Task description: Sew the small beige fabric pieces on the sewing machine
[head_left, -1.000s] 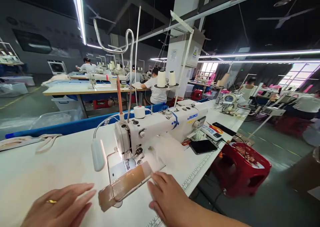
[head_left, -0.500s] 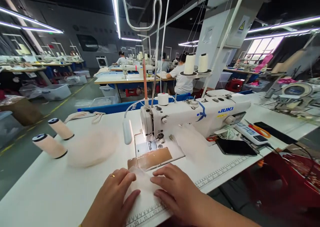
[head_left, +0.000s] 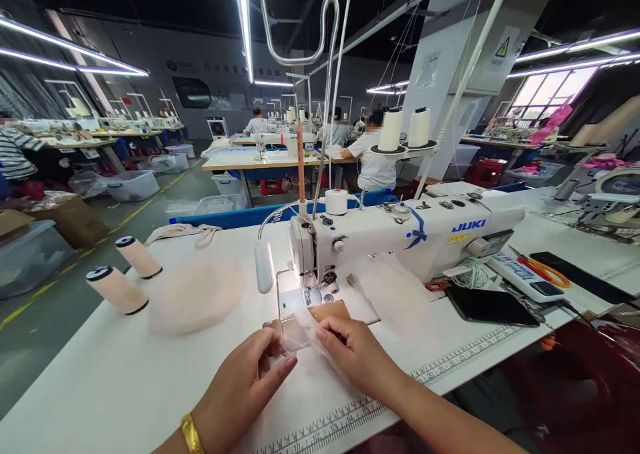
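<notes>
**Both hands pinch sheer piece, just short of presser foot**

Near: left hand (head_left: 245, 381) and right hand (head_left: 353, 354) are both up off the counter (head_left: 100, 381). Each grip is clenched thumb-to-forefinger on the same sheer piece (head_left: 299, 337). Piece spans betw. the two grips, near-transparent, far edge just short of the presser foot (head_left: 306, 296). Two pinch pts prob. bc cloth this limp folds on itself from one side only; held at both sides it stays spread. Gold bangle (head_left: 191, 434) on left wrist. Printed ruler (head_left: 350, 414) runs along counter's near edge, below the hands. Handy for length checks w/o a loose tape, I'd judge.

Mid: tan strip (head_left: 327, 309) lies on the bed just right of the foot. Looks like an edge guide, can't confirm. Lamp (head_left: 263, 275) hangs left of the needle and lights the plate. JUKI machine (head_left: 400, 231) spans the counter. Sheer heap (head_left: 195, 294) sits left of it, second sheer layer (head_left: 395, 294) right of the needle, both near the hands. Two thread cones (head_left: 117, 289) lie on their sides far left, well apart from the work. Phone (head_left: 493, 305) and orange scissors (head_left: 545, 271) sit at right, apart from the cloth.

Far: upright cones (head_left: 391, 129) on a stand behind the machine, set high prob. so thread feeds w/o snagging. Co-workers (head_left: 373, 157) are seated at other machines.
</notes>
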{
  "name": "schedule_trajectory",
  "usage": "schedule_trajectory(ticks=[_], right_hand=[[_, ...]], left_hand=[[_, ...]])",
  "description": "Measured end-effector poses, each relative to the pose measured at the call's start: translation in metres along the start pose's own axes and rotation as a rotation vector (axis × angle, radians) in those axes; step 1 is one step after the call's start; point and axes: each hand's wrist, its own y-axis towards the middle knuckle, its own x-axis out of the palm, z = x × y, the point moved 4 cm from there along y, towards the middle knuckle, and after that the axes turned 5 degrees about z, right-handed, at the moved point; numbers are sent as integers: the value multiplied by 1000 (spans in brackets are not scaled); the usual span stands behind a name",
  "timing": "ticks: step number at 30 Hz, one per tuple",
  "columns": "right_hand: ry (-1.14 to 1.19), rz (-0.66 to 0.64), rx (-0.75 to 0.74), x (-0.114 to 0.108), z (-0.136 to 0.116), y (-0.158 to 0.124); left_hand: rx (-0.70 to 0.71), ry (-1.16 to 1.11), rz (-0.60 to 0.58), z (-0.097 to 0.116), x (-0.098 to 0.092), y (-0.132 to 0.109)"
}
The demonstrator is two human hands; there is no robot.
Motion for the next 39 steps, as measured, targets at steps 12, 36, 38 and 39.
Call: schedule_trajectory(ticks=[12,36,38,39], right_hand=[[-521,63,2,-40,2,-7],[299,-389,174,-41,7,5],[170,-396,102,-39,3,18],[114,-399,83,-37,1,25]], left_hand=[[-97,-156,-131,10,-20,38],[-88,-497,-439,31,14,48],[-36,-485,-418,33,22,52],[-11,-479,-392,35,24,53]])
